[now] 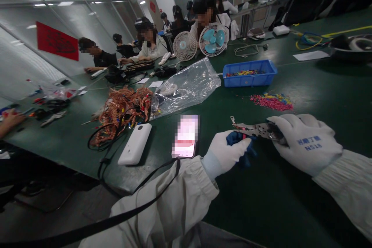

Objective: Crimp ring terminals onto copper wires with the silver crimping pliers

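Two gloved hands, white, blue lettering on the right glove, over a green table [276, 201]; right hand [305, 143], at half past three from mid-view, fingers folded around the handles of metal pliers [260, 130], nose toward nine o'clock, opening of the tool impossible to tell; left hand [225, 151], between four and five o'clock, thumb and fingers pinched together on a small red piece [244, 136], mostly hidden, just beside the pliers; metal lug [232, 119], near the pliers' tip, attachment too small to tell; phone [186, 137], screen lit, at six; white device [135, 145], at eight; tangle of copper wire [124, 108], at nine; clear plastic bag [192, 85], at twelve, beside the tangle; blue tray [250, 81], coloured bits inside, at two; pile of pink, yellow and blue bits [273, 102], at three, near the tray; round fan [213, 40], turquoise blades, between twelve and one; white grille [184, 46], at twelve, beside the fan; seated person [149, 44], at eleven; red banner [57, 40], at ten
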`<state>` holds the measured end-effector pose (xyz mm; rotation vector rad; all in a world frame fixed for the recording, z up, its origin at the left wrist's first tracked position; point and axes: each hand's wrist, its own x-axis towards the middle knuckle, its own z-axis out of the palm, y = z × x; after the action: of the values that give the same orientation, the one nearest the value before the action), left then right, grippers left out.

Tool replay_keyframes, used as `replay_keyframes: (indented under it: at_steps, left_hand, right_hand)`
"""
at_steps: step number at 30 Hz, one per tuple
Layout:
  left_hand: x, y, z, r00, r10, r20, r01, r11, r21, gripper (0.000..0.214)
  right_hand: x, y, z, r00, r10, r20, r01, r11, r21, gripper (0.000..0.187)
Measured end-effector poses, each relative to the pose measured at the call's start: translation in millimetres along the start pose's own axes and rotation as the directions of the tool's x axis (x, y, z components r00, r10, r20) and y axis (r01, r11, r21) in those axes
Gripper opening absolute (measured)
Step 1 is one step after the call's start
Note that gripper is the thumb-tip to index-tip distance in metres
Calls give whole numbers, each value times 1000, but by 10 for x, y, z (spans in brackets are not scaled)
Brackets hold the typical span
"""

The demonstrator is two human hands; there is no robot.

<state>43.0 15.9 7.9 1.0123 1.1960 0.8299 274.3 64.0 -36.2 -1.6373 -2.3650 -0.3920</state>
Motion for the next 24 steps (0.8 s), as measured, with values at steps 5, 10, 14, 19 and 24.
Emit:
replay_keyframes:
  at_steps: [5,10,14,19,24]
  left_hand:
    - [17,-45,4,1000,11,8,-10,998,-60,12]
    - [24,-38,3,999,-33,-23,31,996,-85,14]
    - [25,-45,4,999,-25,-41,21,996,-84,19]
    - [6,-3,15,999,-37,-18,35,995,-95,11]
    - [24,-29,-10,1000,-15,-28,14,999,-29,11]
  right_hand:
    - [29,-26,-19,1000,-12,21,13,999,-30,41]
    - [77,-88,-71,998,-1,68,5,998,-61,33]
    - [111,-93,-77,995,4,99,2,998,-65,30]
    - [155,-87,-126,986,10,169,1,998,-62,31]
    - [206,-91,-224,967,9,256,3,999,-48,34]
